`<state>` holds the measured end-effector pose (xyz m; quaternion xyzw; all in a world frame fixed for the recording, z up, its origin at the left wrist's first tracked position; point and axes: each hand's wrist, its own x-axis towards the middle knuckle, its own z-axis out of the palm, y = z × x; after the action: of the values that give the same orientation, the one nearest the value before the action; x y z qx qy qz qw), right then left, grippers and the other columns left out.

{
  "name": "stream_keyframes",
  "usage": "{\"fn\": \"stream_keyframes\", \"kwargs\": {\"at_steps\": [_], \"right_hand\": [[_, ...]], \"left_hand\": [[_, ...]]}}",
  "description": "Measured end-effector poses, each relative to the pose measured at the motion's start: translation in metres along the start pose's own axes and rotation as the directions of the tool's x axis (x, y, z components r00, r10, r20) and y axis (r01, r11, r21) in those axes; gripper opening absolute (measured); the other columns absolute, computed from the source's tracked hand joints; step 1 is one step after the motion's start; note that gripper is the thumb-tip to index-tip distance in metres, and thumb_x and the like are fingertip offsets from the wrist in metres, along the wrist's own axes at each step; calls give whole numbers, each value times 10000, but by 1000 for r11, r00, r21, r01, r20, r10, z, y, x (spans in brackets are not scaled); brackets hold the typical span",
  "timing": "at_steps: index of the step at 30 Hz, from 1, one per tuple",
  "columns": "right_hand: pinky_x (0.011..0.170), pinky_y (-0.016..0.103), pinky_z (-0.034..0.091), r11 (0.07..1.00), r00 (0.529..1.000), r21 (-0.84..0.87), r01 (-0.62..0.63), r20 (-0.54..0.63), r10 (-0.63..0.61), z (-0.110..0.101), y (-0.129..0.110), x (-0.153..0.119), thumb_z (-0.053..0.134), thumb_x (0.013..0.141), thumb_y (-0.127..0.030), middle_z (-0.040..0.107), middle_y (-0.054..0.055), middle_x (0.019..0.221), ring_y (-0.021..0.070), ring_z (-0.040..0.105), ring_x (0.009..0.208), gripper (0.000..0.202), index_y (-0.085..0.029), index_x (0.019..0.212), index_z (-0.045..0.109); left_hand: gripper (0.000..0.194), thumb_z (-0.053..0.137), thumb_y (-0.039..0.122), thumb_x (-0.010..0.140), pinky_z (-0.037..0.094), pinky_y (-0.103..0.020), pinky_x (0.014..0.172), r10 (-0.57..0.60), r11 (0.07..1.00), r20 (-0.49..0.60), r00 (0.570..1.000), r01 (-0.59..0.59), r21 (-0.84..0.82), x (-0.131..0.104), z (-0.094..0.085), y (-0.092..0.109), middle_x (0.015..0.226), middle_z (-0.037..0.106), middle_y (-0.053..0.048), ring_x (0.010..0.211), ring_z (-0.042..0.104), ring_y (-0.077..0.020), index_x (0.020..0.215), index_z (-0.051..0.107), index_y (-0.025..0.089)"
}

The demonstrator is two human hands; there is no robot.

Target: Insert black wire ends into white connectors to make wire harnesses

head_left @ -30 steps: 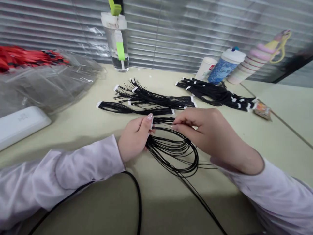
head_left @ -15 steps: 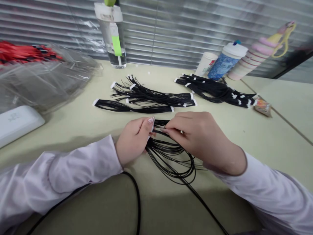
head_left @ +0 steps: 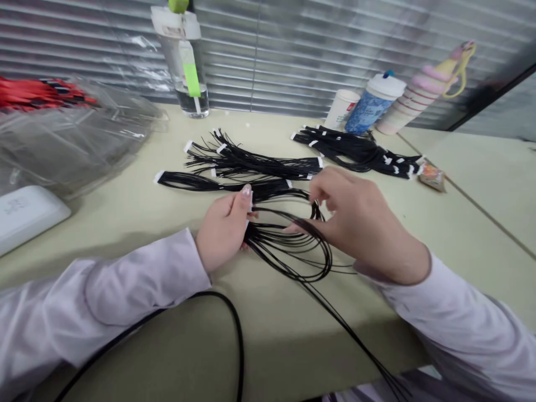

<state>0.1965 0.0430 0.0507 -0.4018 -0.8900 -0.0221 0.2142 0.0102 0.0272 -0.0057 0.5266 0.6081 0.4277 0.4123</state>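
Observation:
My left hand [head_left: 221, 230] is closed, thumb on top, on white connectors [head_left: 250, 202] at the end of a bundle of thin black wires [head_left: 288, 237]. From there the wires fan out to the right and curl into loose loops above the table. At those loops is my right hand [head_left: 360, 220], its thumb and fingers apart, with the thumb among the wires and the curled fingertips just above them. Whether a fingertip touches a wire I cannot tell. A long tail of wires [head_left: 347, 332] runs from the loops down to the table's front edge.
Behind my hands lie black wire harnesses [head_left: 251, 162] with white connectors, and another pile [head_left: 360, 151] to the right. Bottles [head_left: 372, 103] and a clear bottle [head_left: 190, 72] stand by the blinds. Left are plastic bags [head_left: 71, 139] and a white case [head_left: 31, 215]. A black cable [head_left: 238, 335] curves in front.
My right hand's pinch on the wires has opened, and its fingers have risen and spread from the thumb. My left hand keeps its hold on the connectors. The view has shifted slightly.

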Motion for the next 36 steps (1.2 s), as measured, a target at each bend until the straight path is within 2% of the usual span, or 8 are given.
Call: {"fn": "stream_keyframes", "kwargs": {"at_steps": [3, 6, 8, 10, 16, 20, 27, 36], "right_hand": [[505, 251, 245, 998, 996, 23, -60, -64, 61, -10, -6, -8, 598, 767, -443, 401, -22, 561, 92, 332, 519, 391, -193, 576, 366], [498, 267, 202, 995, 980, 19, -100, 175, 95, -10, -15, -14, 508, 833, -421, 338, -31, 481, 81, 277, 469, 444, -179, 502, 337], [515, 259, 228, 993, 946, 68, -101, 316, 75, -4, -19, -16, 472, 854, -391, 399, -24, 498, 80, 321, 486, 406, -172, 520, 399], [550, 247, 270, 985, 929, 160, -68, 371, 3, 4, -20, -18, 445, 870, -315, 491, -15, 566, 85, 393, 542, 313, -171, 596, 489], [620, 244, 327, 972, 947, 232, -32, 318, -45, 21, -22, -24, 420, 873, -231, 594, 0, 744, 105, 494, 679, 161, -181, 828, 567], [627, 255, 341, 970, 965, 239, -38, 263, -27, 22, -27, -26, 427, 865, -243, 560, 17, 764, 119, 478, 691, 132, -175, 805, 524], [682, 302, 346, 982, 951, 189, 8, 303, -66, 26, -27, -25, 381, 883, -231, 513, 55, 796, 159, 447, 758, 208, -164, 781, 549], [625, 275, 313, 966, 963, 257, 36, 248, -102, 32, -26, -23, 383, 881, -194, 472, 23, 706, 120, 394, 660, 241, -149, 699, 535]], "left_hand": [[448, 371, 580, 812, 354, -203, 267, -83, 992, -46, 995, 77, -104, 3, 2, -3, 634, 574, -21, 343, 438, -81, 666, 500, 177], [454, 376, 600, 801, 369, -195, 264, -98, 986, -72, 993, 87, -141, 4, 4, -4, 695, 604, -38, 380, 472, -88, 702, 514, 178], [455, 373, 602, 801, 371, -186, 261, -94, 986, -83, 992, 81, -143, 3, 4, -5, 719, 614, -45, 397, 479, -89, 719, 517, 178], [450, 384, 602, 797, 377, -185, 256, -90, 987, -75, 993, 79, -141, 3, 5, -4, 727, 616, -44, 394, 472, -84, 713, 510, 178], [436, 398, 582, 802, 393, -171, 260, -73, 991, -61, 995, 66, -117, 2, 4, 0, 720, 612, -41, 423, 490, -85, 701, 517, 174], [440, 354, 554, 831, 377, -161, 254, -64, 994, -48, 997, 60, -89, 1, 3, 1, 705, 620, -38, 385, 490, -75, 695, 530, 174], [425, 367, 540, 831, 379, -152, 264, -42, 997, -58, 997, 38, -63, 1, 3, 0, 686, 629, -41, 399, 516, -83, 695, 530, 172], [431, 362, 525, 838, 370, -156, 254, -18, 1000, -57, 998, 17, -21, -2, 3, 3, 626, 598, -29, 363, 489, -77, 656, 522, 169]]}}
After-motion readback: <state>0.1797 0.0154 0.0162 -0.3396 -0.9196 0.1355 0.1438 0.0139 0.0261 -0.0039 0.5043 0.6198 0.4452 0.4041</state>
